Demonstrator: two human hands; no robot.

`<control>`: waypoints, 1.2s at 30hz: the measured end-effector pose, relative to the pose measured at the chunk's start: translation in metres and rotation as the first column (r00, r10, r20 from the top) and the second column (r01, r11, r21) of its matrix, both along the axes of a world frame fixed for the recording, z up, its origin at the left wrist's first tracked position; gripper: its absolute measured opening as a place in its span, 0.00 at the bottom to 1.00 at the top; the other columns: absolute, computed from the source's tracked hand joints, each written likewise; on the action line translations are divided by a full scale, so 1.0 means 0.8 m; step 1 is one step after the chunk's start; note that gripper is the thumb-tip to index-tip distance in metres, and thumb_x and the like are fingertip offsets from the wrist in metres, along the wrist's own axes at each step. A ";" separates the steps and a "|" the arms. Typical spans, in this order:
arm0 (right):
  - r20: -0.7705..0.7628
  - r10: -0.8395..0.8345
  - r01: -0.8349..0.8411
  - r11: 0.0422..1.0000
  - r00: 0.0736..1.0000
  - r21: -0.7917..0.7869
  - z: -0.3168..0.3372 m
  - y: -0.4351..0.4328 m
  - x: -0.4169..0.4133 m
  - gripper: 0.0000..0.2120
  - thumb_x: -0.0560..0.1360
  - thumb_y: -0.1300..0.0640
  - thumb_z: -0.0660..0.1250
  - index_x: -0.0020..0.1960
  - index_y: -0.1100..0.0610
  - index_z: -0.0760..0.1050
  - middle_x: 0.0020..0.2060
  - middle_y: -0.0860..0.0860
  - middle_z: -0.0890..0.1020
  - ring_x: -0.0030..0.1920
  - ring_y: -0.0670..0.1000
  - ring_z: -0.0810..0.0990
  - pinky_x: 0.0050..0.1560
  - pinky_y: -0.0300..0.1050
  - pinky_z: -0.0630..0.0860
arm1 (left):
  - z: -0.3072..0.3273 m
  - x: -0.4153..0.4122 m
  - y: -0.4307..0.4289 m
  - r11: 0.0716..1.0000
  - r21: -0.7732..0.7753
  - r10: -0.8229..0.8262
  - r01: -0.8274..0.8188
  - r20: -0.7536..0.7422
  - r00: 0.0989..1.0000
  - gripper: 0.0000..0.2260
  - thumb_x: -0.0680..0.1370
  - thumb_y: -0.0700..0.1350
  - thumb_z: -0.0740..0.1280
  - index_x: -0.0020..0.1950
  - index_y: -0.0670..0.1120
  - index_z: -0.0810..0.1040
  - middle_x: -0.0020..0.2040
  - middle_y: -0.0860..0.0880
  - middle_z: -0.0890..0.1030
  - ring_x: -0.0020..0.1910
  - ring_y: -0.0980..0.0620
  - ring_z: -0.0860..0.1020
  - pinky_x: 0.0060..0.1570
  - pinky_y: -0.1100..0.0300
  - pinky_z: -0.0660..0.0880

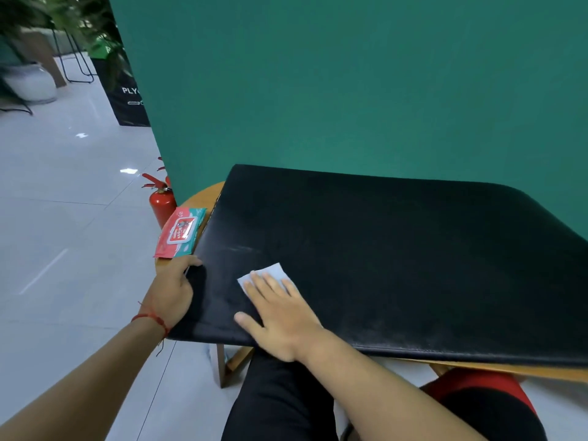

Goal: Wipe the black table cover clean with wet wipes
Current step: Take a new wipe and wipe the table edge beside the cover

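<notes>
The black table cover (381,249) lies across a wooden table (203,195) in front of a green wall. A white wet wipe (273,272) lies flat on the cover near its front left corner. My right hand (280,313) presses on the wipe with straight, spread fingers. My left hand (173,288) grips the cover's left edge, thumb on top and fingers curled under. A red and teal pack of wet wipes (179,232) lies on the bare wood just left of the cover.
A red fire extinguisher (162,205) stands on the tiled floor (63,218) left of the table. The green wall (350,90) rises right behind the cover. My legs in dark trousers (280,393) are under the table's front edge.
</notes>
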State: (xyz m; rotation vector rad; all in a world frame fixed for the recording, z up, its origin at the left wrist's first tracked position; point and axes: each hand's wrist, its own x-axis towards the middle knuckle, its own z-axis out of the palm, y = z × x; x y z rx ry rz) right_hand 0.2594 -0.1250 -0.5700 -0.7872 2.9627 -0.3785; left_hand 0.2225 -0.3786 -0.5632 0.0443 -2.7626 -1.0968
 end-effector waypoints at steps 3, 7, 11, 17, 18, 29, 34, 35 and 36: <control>0.019 -0.107 0.106 0.994 0.994 0.017 -0.002 0.049 0.001 0.38 0.83 0.29 0.40 0.87 0.48 0.46 0.86 0.45 0.46 0.85 0.46 0.40 0.84 0.55 0.42 | -0.002 -0.003 -0.002 0.999 0.041 0.001 -0.002 0.026 1.000 0.20 0.85 0.33 0.57 0.64 0.58 0.75 0.75 0.47 0.68 0.73 0.40 0.68 0.68 0.43 0.73; 0.047 -0.241 0.239 0.970 0.969 0.052 0.000 0.120 -0.002 0.40 0.80 0.27 0.35 0.87 0.46 0.44 0.86 0.42 0.43 0.84 0.43 0.38 0.84 0.53 0.41 | -0.006 -0.001 0.004 0.993 0.109 0.031 -0.035 0.035 0.999 0.19 0.86 0.34 0.58 0.67 0.57 0.75 0.76 0.48 0.66 0.75 0.40 0.67 0.69 0.43 0.73; 0.065 -0.289 0.282 0.954 0.955 0.100 0.007 0.171 0.000 0.41 0.79 0.28 0.33 0.87 0.45 0.42 0.85 0.40 0.41 0.83 0.41 0.35 0.83 0.47 0.37 | -0.006 -0.001 0.008 0.986 0.156 0.049 -0.057 0.056 0.997 0.19 0.86 0.34 0.58 0.68 0.55 0.75 0.76 0.48 0.67 0.75 0.41 0.67 0.69 0.44 0.73; 0.078 -0.301 0.290 0.949 0.951 0.122 0.010 0.193 0.001 0.42 0.77 0.28 0.31 0.87 0.45 0.41 0.84 0.39 0.38 0.82 0.38 0.32 0.83 0.46 0.35 | -0.006 -0.003 0.007 0.975 0.212 0.059 -0.067 0.044 0.997 0.16 0.86 0.36 0.59 0.68 0.53 0.77 0.75 0.49 0.69 0.74 0.43 0.69 0.70 0.42 0.73; 0.078 -0.297 0.286 0.950 0.952 0.127 0.009 0.193 0.000 0.42 0.77 0.28 0.32 0.87 0.45 0.40 0.84 0.39 0.38 0.82 0.38 0.32 0.83 0.46 0.35 | -0.006 -0.004 0.007 0.973 0.221 0.060 -0.068 0.042 0.997 0.16 0.87 0.36 0.59 0.68 0.53 0.77 0.75 0.49 0.69 0.73 0.43 0.69 0.70 0.42 0.73; 0.068 -0.290 0.281 0.952 0.955 0.125 0.006 0.204 -0.005 0.46 0.74 0.24 0.25 0.86 0.44 0.39 0.84 0.38 0.37 0.81 0.37 0.30 0.83 0.46 0.36 | 0.015 -0.017 -0.005 0.788 0.566 0.108 -0.242 0.259 0.960 0.19 0.86 0.44 0.65 0.77 0.51 0.72 0.70 0.54 0.76 0.69 0.50 0.74 0.72 0.46 0.73; 0.075 -0.288 0.278 0.953 0.955 0.122 0.007 0.213 -0.003 0.46 0.73 0.23 0.24 0.86 0.42 0.38 0.83 0.36 0.35 0.80 0.37 0.29 0.84 0.47 0.37 | 0.010 -0.013 0.000 0.814 0.535 0.104 -0.228 0.251 0.962 0.19 0.86 0.41 0.63 0.77 0.52 0.72 0.72 0.54 0.75 0.71 0.51 0.73 0.74 0.44 0.70; 0.080 -0.286 0.275 0.953 0.955 0.127 0.007 0.217 -0.002 0.45 0.73 0.23 0.24 0.86 0.42 0.37 0.83 0.36 0.35 0.80 0.36 0.29 0.84 0.47 0.37 | 0.009 -0.012 0.003 0.823 0.524 0.099 -0.218 0.245 0.964 0.18 0.86 0.41 0.63 0.77 0.52 0.73 0.72 0.54 0.75 0.71 0.50 0.73 0.74 0.43 0.70; 0.086 -0.283 0.271 0.953 0.955 0.133 0.007 0.219 -0.001 0.44 0.74 0.23 0.25 0.85 0.42 0.37 0.83 0.36 0.34 0.80 0.36 0.28 0.84 0.47 0.37 | 0.007 -0.011 0.005 0.836 0.511 0.091 -0.203 0.236 0.967 0.18 0.86 0.42 0.63 0.76 0.53 0.73 0.72 0.54 0.74 0.71 0.50 0.72 0.74 0.43 0.70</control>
